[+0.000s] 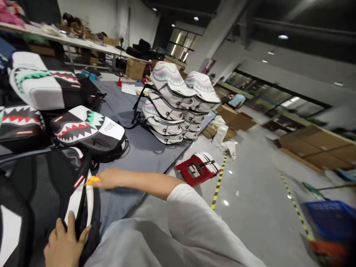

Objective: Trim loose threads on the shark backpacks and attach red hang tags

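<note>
Backpack (41, 185) in black and white lies at the near left end of the counter (144, 148), directly under the person's hands. The left hand (63, 243) is at its lower edge, with the fingers (83, 233) curled around a dark strap and a white strip (89, 202) of the bag. The right hand (109, 178) reaches across from the right side, with a white sleeve on the arm. Its fingertips are at a small yellow piece (92, 180) at the top of the white strip (the hand is blurred, so I cannot tell if the fingers really pinch it or only touch it).

Just behind this bag lies a shark-mouth backpack (89, 129) with red, white and green teeth, and two more of the same kind are farther left and behind. Well apart, toward the far end of the grey counter, stand two stacks of white bags (167, 107), side by side.

Beyond the counter edge a red stool (194, 168) is on the floor (250, 185), near a yellow and black tape line (219, 181). Cardboard boxes (319, 146) are along the right side, and a blue crate (330, 218) is at the near right. Another person in a light blue top (236, 100) is far in the back.
</note>
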The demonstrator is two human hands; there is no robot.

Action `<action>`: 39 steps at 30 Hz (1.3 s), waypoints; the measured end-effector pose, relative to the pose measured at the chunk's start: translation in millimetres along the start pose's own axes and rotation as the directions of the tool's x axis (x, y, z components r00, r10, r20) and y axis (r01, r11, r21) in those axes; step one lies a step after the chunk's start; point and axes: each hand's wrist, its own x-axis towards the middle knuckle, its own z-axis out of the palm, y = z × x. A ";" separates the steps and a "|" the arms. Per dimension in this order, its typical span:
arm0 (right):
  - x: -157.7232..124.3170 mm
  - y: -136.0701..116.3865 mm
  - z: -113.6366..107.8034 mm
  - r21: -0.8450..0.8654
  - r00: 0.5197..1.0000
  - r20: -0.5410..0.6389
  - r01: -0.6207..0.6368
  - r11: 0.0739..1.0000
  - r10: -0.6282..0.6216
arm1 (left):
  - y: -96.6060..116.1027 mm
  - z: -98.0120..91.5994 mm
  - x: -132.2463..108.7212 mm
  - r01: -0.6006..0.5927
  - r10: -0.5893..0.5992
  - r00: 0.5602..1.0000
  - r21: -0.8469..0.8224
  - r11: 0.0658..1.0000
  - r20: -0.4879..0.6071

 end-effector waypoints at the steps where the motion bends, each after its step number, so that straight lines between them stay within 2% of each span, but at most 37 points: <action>1: -7.1 8.5 4.3 -0.011 0.999 0.040 0.029 1.000 -0.029 | 2.9 6.1 0.9 0.022 -0.022 1.000 0.026 0.999 0.009; 3: -16.1 22.8 13.2 -0.042 0.996 0.082 0.048 0.998 -0.044 | -1.2 15.1 4.5 0.129 -0.129 0.992 0.028 0.991 0.013; 5: -21.6 33.6 20.4 -0.046 0.992 0.114 0.066 0.997 -0.060 | -10.2 14.6 7.6 0.220 -0.219 0.975 -0.041 0.975 0.023; 7: -30.3 42.3 24.2 0.041 0.968 0.217 0.119 0.992 -0.125 | -12.4 1.7 7.7 0.235 -0.234 0.972 -0.127 0.964 0.025; 9: -42.9 51.6 23.2 0.164 0.960 0.240 0.110 0.980 -0.148 | -3.5 -19.0 7.7 0.247 -0.241 0.969 -0.236 0.940 0.056; 10: -48.2 56.7 20.9 0.169 0.985 0.157 0.040 0.985 -0.067 | 2.9 -28.9 9.6 0.305 -0.286 0.952 -0.351 0.885 0.108; 11: -50.9 61.7 18.0 0.161 1.000 -0.007 -0.017 0.987 0.018 | 8.2 -36.9 13.2 0.389 -0.329 0.921 -0.521 0.760 0.207; 12: -50.6 65.9 15.3 0.141 0.999 -0.048 -0.012 0.990 0.019 | 11.0 -42.3 18.0 0.454 -0.354 0.889 -0.662 0.597 0.290; 14: -41.7 69.1 12.8 0.100 0.999 -0.036 0.040 0.994 -0.036 | 8.8 -45.5 26.4 0.513 -0.402 0.851 -0.705 0.491 0.339; 15: -35.1 67.6 13.1 0.080 0.997 0.017 0.076 0.994 -0.078 | 5.8 -44.1 28.0 0.534 -0.430 0.833 -0.711 0.458 0.348; 17: -21.1 60.0 13.5 0.031 0.982 0.126 0.136 0.990 -0.139 | 4.2 -38.6 24.7 0.548 -0.483 0.813 -0.710 0.442 0.327; 18: -14.1 54.8 12.1 -0.011 0.980 0.140 0.145 0.989 -0.142 | 7.6 -35.4 20.6 0.540 -0.502 0.810 -0.720 0.437 0.303; 19: -7.2 49.1 9.1 -0.071 0.987 0.101 0.130 0.989 -0.123 | 13.9 -32.6 15.8 0.515 -0.508 0.821 -0.723 0.461 0.261; 20: -0.6 43.5 4.6 -0.144 0.995 0.020 0.095 0.985 -0.093 | 22.3 -30.4 11.0 0.473 -0.492 0.847 -0.709 0.523 0.202; 22: 10.6 33.2 -6.4 -0.291 0.991 -0.111 0.035 0.956 -0.070 | 40.8 -28.7 3.8 0.354 -0.382 0.920 -0.606 0.713 0.088; 24: 15.5 26.4 -15.1 -0.405 0.993 -0.055 0.070 0.912 -0.100 | 52.1 -30.5 0.8 0.244 -0.248 0.967 -0.475 0.846 0.054; 26: 12.0 25.7 -17.6 -0.458 0.995 0.016 0.093 0.884 -0.096 | 47.8 -35.2 -0.7 0.207 -0.210 0.976 -0.490 0.847 0.049; 27: 7.5 28.4 -16.0 -0.469 0.997 -0.013 0.062 0.881 -0.077 | 39.1 -38.3 -2.3 0.205 -0.235 0.972 -0.548 0.811 0.016; 28: 1.6 33.0 -12.3 -0.468 0.997 -0.061 0.017 0.884 -0.051 | 26.6 -41.7 -4.8 0.215 -0.300 0.953 -0.621 0.754 -0.034; 29: -5.2 39.3 -6.4 -0.459 0.995 -0.096 -0.025 0.888 -0.021 | 11.4 -45.1 -8.4 0.244 -0.422 0.903 -0.717 0.653 -0.077; 30: -12.6 46.6 1.8 -0.446 0.996 -0.094 -0.047 0.894 0.005 | -5.3 -48.2 -12.5 0.284 -0.580 0.811 -0.814 0.507 -0.078; 31: -20.2 54.0 12.4 -0.436 0.998 -0.061 -0.051 0.899 0.027 | -22.4 -50.9 -16.8 0.321 -0.729 0.685 -0.890 0.323 -0.018; 32: -27.7 60.9 25.0 -0.426 0.998 -0.018 -0.056 0.903 0.054 | -38.8 -53.0 -20.4 0.343 -0.828 0.553 -0.931 0.125 0.093; 33: -34.9 66.2 39.1 -0.417 0.996 0.022 -0.067 0.906 0.084 | -53.6 -54.4 -22.9 0.353 -0.863 0.453 -0.934 -0.057 0.224; 34: -41.6 69.6 54.0 -0.410 0.993 0.053 -0.078 0.909 0.109 | -66.6 -55.3 -24.0 0.361 -0.848 0.402 -0.911 -0.199 0.345; 35: -47.6 70.6 69.0 -0.404 0.989 0.079 -0.083 0.911 0.125 | -77.5 -55.7 -23.6 0.378 -0.804 0.399 -0.878 -0.294 0.441; 37: -57.3 66.2 96.2 -0.401 0.984 0.119 -0.072 0.913 0.130 | -93.8 -56.5 -19.6 0.409 -0.678 0.446 -0.807 -0.426 0.584; 39: -63.3 56.0 117.8 -0.420 0.984 0.131 -0.052 0.906 0.117 | -104.5 -57.9 -14.7 0.422 -0.540 0.492 -0.729 -0.539 0.683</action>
